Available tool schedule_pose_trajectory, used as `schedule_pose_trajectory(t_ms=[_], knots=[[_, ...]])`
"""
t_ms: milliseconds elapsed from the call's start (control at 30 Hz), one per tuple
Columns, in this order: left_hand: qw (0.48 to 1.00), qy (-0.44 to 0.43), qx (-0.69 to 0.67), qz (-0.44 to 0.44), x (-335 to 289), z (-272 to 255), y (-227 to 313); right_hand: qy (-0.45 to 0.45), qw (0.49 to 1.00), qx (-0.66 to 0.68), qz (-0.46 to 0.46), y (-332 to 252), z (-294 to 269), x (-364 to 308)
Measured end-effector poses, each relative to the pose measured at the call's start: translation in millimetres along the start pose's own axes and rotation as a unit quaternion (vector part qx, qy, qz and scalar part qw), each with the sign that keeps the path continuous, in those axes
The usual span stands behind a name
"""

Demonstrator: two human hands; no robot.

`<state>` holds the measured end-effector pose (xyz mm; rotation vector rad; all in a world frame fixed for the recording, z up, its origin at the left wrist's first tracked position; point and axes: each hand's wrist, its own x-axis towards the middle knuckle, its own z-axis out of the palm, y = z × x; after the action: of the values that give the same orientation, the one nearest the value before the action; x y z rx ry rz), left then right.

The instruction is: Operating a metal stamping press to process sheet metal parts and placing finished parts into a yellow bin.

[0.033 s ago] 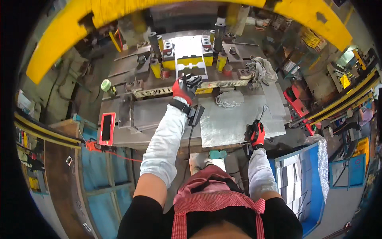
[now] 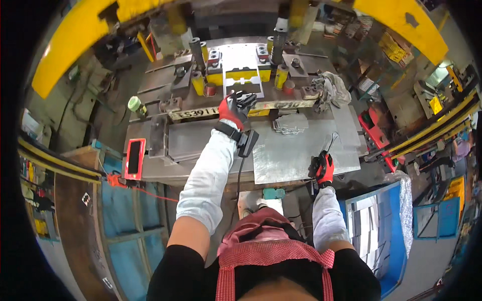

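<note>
My left hand (image 2: 238,108), in a red and black glove, reaches to the front of a press die (image 2: 215,79). Its fingers are closed on the near edge of a thin metal sheet with cut-outs (image 2: 260,88), which lies over the die. A black device on a cable is strapped to that wrist. Low on the right, my right hand (image 2: 322,168), gloved alike, holds a slim metal two-pronged tool (image 2: 331,142) above a large flat metal sheet (image 2: 281,158). Between the hands, a small stack of cut metal plates (image 2: 291,123) rests on the sheet.
Dark guide posts (image 2: 197,54) and yellow cylinders (image 2: 281,77) flank the die. A grey rag (image 2: 332,89) lies at right, a phone in a red holder (image 2: 134,159) at left. A blue bin (image 2: 396,261) with metal pieces stands lower right. Yellow machine parts (image 2: 65,57) hang overhead.
The cut-out sheet has come slightly toward me with my left hand. The yellow overhead part's middle no longer shows at the top. My right hand is nearly still.
</note>
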<state>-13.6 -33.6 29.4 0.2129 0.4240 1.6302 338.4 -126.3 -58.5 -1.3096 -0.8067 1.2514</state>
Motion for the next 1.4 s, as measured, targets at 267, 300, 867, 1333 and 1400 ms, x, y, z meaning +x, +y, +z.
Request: schedule_pose_trajectory(t_ms=[267,300,867,1333,1400], knots=[[0.999,0.001,0.032,-0.019,-25,6,-2,-0.035,0.995,0.067,-0.061,-4,12,6],[0.990,-0.142,0.003,0.003,-33,-18,1,-0.110,0.989,0.067,-0.076,-30,41,-4],[0.799,-0.008,0.557,0.227,-241,-55,69,-0.381,0.763,-0.344,-0.393,-125,123,58],[0.940,0.036,0.122,0.316,-737,-237,379,-0.322,0.929,-0.181,0.028,-82,0,30],[0.751,0.376,0.276,0.468,-648,-283,354,-0.376,0.913,-0.114,0.109,-106,9,18]])
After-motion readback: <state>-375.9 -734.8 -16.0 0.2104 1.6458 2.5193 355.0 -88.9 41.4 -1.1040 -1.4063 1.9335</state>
